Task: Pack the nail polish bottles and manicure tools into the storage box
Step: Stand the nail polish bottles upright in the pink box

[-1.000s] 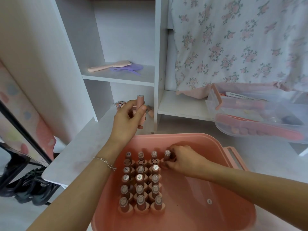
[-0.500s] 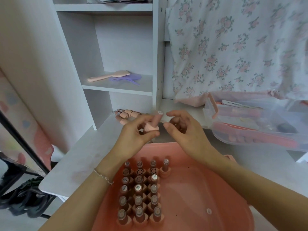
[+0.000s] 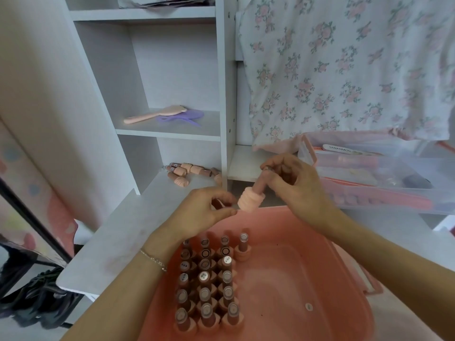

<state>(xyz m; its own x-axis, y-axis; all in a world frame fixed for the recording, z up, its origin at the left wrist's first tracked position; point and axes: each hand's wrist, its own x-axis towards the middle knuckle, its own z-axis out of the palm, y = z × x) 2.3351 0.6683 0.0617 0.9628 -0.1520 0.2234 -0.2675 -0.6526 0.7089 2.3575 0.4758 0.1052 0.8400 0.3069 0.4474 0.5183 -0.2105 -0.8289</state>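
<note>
In the frame's centre the right hand (image 3: 299, 190) pinches a nail polish bottle (image 3: 254, 195) above the pink storage box (image 3: 295, 279). The left hand (image 3: 204, 212), fingers loosely curled, holds nothing. At right, a nail file (image 3: 344, 150) reads "SANANMOG".

Both forearms are bare, with no sleeves showing. A thin metallic chain bracelet (image 3: 154, 260) circles the left wrist; the right wrist carries nothing.
</note>
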